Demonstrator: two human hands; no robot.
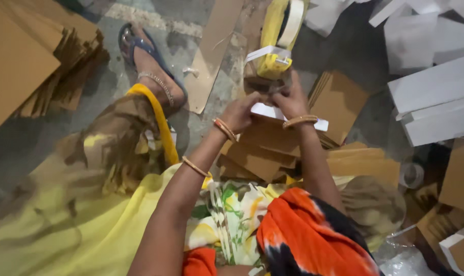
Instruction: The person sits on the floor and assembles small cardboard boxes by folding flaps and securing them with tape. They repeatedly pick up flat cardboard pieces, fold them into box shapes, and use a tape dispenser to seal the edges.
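A white strip (pixel 272 113) is pinched at the frame's centre by the left hand (pixel 238 113) and the right hand (pixel 292 100), both closed on it above a brown cardboard piece (pixel 272 138). The strip could be laid crooked, because the yellow tape dispenser (pixel 275 64) crowds the fingers from above.

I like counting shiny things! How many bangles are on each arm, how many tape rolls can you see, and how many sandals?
Bangles on the left arm: 2, one near the wrist and one further up.
Bangles on the right arm: 1.
Tape rolls: 2, a white one on the yellow dispenser and a clear one on the floor.
Sandals: 1.
Total: 6.
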